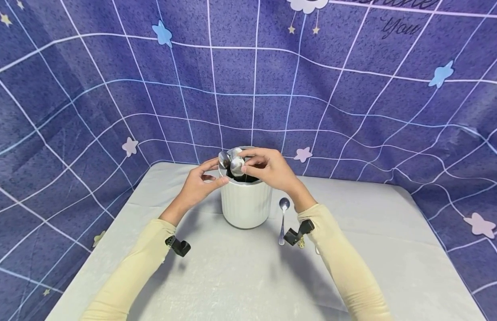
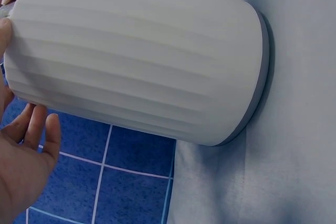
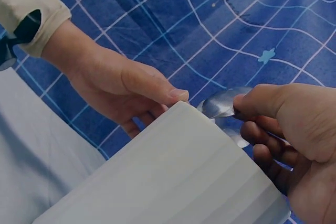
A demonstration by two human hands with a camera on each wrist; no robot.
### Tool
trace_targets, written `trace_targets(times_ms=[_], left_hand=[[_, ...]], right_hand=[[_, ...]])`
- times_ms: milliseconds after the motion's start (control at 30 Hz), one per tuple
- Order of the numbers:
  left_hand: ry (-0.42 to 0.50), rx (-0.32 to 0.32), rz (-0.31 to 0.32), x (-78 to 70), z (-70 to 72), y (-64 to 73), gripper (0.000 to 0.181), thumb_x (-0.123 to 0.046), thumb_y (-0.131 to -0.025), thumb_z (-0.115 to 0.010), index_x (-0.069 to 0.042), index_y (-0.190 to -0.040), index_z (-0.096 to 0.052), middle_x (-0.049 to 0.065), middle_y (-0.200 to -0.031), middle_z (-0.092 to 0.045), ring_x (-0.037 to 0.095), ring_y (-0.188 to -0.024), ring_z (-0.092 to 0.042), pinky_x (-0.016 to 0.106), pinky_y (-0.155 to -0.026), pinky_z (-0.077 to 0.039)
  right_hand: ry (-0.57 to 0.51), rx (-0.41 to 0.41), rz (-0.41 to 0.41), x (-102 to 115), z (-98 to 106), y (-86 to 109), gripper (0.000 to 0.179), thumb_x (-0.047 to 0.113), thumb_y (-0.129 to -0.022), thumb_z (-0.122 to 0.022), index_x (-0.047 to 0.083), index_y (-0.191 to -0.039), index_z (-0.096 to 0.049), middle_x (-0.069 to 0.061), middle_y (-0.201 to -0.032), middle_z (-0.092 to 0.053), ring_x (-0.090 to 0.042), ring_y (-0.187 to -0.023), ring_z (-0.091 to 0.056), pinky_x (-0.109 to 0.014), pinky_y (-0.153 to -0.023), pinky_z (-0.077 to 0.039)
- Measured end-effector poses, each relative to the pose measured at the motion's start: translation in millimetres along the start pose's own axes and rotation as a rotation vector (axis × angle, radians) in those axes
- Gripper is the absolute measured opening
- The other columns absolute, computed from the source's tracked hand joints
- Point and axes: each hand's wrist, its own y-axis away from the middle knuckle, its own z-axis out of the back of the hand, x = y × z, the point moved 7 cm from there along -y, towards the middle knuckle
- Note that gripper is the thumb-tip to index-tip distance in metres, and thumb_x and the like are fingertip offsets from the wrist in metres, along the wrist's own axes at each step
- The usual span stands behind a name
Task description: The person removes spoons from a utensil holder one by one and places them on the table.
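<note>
- Currently, the right hand (image 1: 274, 171) pinches a metal spoon (image 1: 237, 166) by its bowl, thumb and fingertips, bowl up at the canister's mouth. How its handle runs inside: can't tell.
- Left hand (image 1: 196, 185) holds the ribbed white canister (image 1: 246, 205) at the rim, thumb on the near edge.
- For this step I'd keep the pinch firm (smooth bowl, likely slippery), move the spoon in line with its handle, and not drag it sideways across the rim. Left hand should only steady; squeezing isn't needed, but a knock could tip the canister.
- Watch the second spoon (image 1: 223, 159): its bowl sits just beside the pinched one, toward the left hand, so the two may clash.
- Third spoon (image 1: 283, 218) lies on the tabletop (image 1: 232, 276), right of the canister, by the right wrist, bowl pointing away from the person.
- Small gold-coloured item (image 1: 301, 242) beside it, partly hidden by the wrist camera (image 1: 299, 232).
</note>
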Motion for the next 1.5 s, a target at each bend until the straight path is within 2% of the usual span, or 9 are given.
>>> trace_targets(times_ms=[100,333,533,733,933,1000,1233,1333,1500], left_hand=[[0.016,-0.009,-0.011,10.2,0.4,-2.4,0.063,0.000,-0.089,-0.076,0.000,-0.148,-0.051,0.015,-0.153,-0.050,0.033,-0.130,-0.053,0.036,-0.094,-0.053],[0.022,-0.018,-0.031,10.7,1.3,-2.2,0.061,-0.008,-0.090,-0.079,-0.007,-0.146,-0.056,0.007,-0.151,-0.053,0.026,-0.128,-0.055,0.032,-0.092,-0.054],[0.018,-0.020,-0.036,9.9,1.8,-1.4,0.061,-0.011,-0.089,-0.080,-0.008,-0.145,-0.057,0.006,-0.151,-0.054,0.025,-0.127,-0.055,0.028,-0.091,-0.054],[0.014,-0.032,-0.031,11.9,1.9,-2.1,0.061,-0.006,-0.089,-0.079,-0.005,-0.145,-0.056,0.010,-0.149,-0.055,0.026,-0.126,-0.056,0.026,-0.089,-0.054],[0.013,-0.036,-0.017,8.2,0.4,-2.7,0.063,0.001,-0.088,-0.077,0.002,-0.146,-0.053,0.019,-0.147,-0.055,0.031,-0.126,-0.055,0.036,-0.090,-0.055],[0.010,-0.032,-0.010,-0.7,-0.6,-0.6,0.062,0.003,-0.088,-0.076,0.004,-0.145,-0.053,0.021,-0.147,-0.054,0.033,-0.126,-0.055,0.038,-0.091,-0.054],[0.004,-0.020,-0.017,-20.9,-1.8,5.9,0.061,-0.002,-0.089,-0.076,0.006,-0.144,-0.052,0.022,-0.148,-0.052,0.034,-0.126,-0.055,0.032,-0.091,-0.055],[0.007,-0.019,-0.017,-20.4,-1.4,5.7,0.061,-0.001,-0.089,-0.076,0.007,-0.144,-0.052,0.022,-0.148,-0.052,0.035,-0.126,-0.055,0.035,-0.091,-0.055],[0.008,-0.022,-0.007,0.3,0.1,-0.5,0.062,0.003,-0.088,-0.075,0.006,-0.145,-0.052,0.021,-0.151,-0.051,0.035,-0.129,-0.054,0.032,-0.091,-0.054]], right_hand=[[-0.018,-0.014,0.012,2,2,0.2,0.033,0.003,-0.091,-0.076,0.002,-0.124,-0.071,-0.010,-0.092,-0.078,-0.017,-0.083,-0.072,-0.029,-0.071,-0.059],[-0.040,-0.034,0.041,14,9,-0.8,0.034,0.002,-0.091,-0.076,0.000,-0.124,-0.070,-0.012,-0.092,-0.078,-0.017,-0.079,-0.072,-0.025,-0.063,-0.054],[-0.032,-0.039,0.090,28,18,-6.9,0.034,0.000,-0.090,-0.075,-0.001,-0.124,-0.070,-0.013,-0.091,-0.078,-0.034,-0.074,-0.069,-0.024,-0.055,-0.045],[-0.019,-0.057,0.115,42,28,-11.7,0.033,0.000,-0.091,-0.075,-0.001,-0.123,-0.071,-0.013,-0.089,-0.077,-0.012,-0.064,-0.062,-0.023,-0.055,-0.045],[-0.042,-0.094,0.133,54,40,-13.4,0.033,-0.002,-0.091,-0.074,-0.003,-0.123,-0.070,-0.015,-0.088,-0.077,-0.023,-0.064,-0.060,-0.024,-0.056,-0.046],[-0.043,-0.110,0.135,57,44,-13.9,0.033,-0.002,-0.091,-0.074,-0.003,-0.123,-0.070,-0.016,-0.089,-0.077,-0.025,-0.067,-0.064,-0.024,-0.058,-0.048],[-0.020,-0.152,0.168,70,58,-15.2,0.033,-0.003,-0.090,-0.074,-0.004,-0.123,-0.070,-0.016,-0.088,-0.076,-0.012,-0.062,-0.058,-0.024,-0.056,-0.044],[-0.023,-0.169,0.186,74,64,-15.5,0.033,-0.005,-0.089,-0.074,-0.005,-0.122,-0.070,-0.017,-0.087,-0.076,-0.010,-0.064,-0.061,-0.023,-0.057,-0.046],[-0.022,-0.199,0.187,79,76,-15.2,0.033,-0.006,-0.089,-0.075,-0.005,-0.121,-0.070,-0.016,-0.087,-0.077,-0.010,-0.071,-0.068,-0.022,-0.059,-0.049]])
